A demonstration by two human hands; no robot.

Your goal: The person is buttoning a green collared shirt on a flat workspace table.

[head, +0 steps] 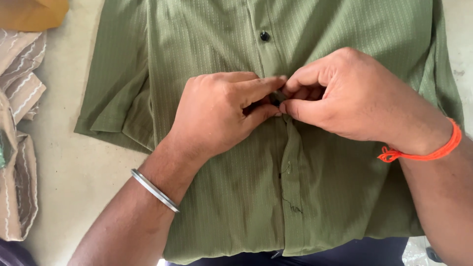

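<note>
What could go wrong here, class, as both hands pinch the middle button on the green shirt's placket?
1. The left hand and right hand hide the button, so it might miss its hole.
2. A loose dark thread trails lower on the green shirt; a finger could snag it.

I have one view only, from the head camera, looking steeply down and close in. It frames the green shirt (221, 197) spread on the pale bench (74, 172), my wearer's forearms entering from the bottom edge.
</note>
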